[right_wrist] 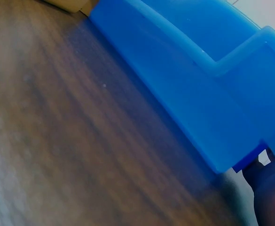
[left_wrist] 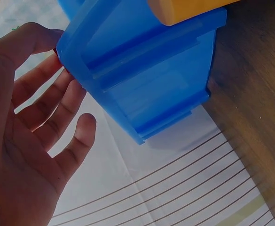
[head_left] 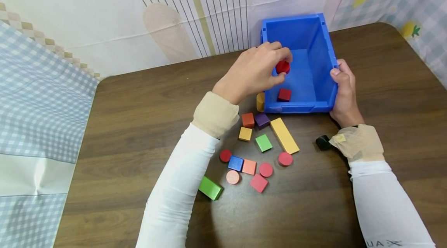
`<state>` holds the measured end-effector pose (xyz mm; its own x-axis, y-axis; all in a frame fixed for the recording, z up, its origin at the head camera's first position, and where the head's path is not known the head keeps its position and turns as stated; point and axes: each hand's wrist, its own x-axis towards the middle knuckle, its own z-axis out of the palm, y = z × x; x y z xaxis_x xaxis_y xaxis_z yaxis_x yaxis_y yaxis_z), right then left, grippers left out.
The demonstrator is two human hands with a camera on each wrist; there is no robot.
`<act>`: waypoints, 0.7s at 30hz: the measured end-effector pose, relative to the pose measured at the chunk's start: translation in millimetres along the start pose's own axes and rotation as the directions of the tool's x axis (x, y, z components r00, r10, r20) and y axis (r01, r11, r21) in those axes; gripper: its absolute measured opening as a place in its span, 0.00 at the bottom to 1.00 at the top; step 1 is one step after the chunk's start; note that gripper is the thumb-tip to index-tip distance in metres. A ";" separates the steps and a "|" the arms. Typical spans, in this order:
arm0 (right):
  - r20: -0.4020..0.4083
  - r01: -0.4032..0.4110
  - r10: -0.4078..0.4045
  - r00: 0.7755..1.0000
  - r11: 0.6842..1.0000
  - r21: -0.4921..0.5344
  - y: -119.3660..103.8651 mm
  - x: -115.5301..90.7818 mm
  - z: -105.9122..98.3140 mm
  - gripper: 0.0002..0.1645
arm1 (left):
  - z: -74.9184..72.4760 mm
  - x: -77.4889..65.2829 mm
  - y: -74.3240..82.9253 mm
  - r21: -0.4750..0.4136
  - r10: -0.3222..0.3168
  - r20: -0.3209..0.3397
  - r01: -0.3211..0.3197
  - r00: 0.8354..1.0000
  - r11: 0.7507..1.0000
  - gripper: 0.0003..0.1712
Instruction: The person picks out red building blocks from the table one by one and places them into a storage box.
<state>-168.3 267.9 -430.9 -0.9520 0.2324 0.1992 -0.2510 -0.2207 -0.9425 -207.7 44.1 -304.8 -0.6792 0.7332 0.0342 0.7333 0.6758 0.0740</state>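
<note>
My left hand (head_left: 253,70) pinches a round red block (head_left: 283,67) between thumb and fingers, above the inside of a blue plastic bin (head_left: 301,107). Only a sliver of that red block shows in the left wrist view, behind the bin's edge. Inside the bin, near its front wall, lies a red square block (head_left: 284,94). My right hand (head_left: 345,94) grips the bin's right wall, with the thumb over the rim. In the right wrist view the bin (right_wrist: 175,94) stands on the table, and the hand is mostly out of sight at the lower right.
Against the bin's left side stands a yellow round block (head_left: 260,102). In front lie a purple block (head_left: 262,120), a long yellow block (head_left: 284,135), a green square (head_left: 263,143), a blue block (head_left: 235,163) and several red and pink blocks. A green bar (head_left: 210,188) lies beside the left forearm.
</note>
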 end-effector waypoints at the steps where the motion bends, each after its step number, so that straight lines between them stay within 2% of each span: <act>1: -0.001 0.000 0.000 1.000 1.000 0.001 -0.1 0.0 -0.1 0.18 | 0.1 0.3 -0.1 -0.002 -0.001 -0.001 0.001 1.000 1.000 0.20; 21: -0.003 -0.009 0.009 1.000 1.000 -0.008 0.3 -0.7 -0.9 0.18 | 0.5 6.4 0.0 -0.014 -0.017 0.031 0.017 0.999 1.000 0.21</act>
<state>-167.5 268.6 -431.6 -0.9538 0.2328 0.1901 -0.2412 -0.2152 -0.9463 -212.0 48.9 -305.1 -0.6902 0.7237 0.0020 0.7209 0.6873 0.0886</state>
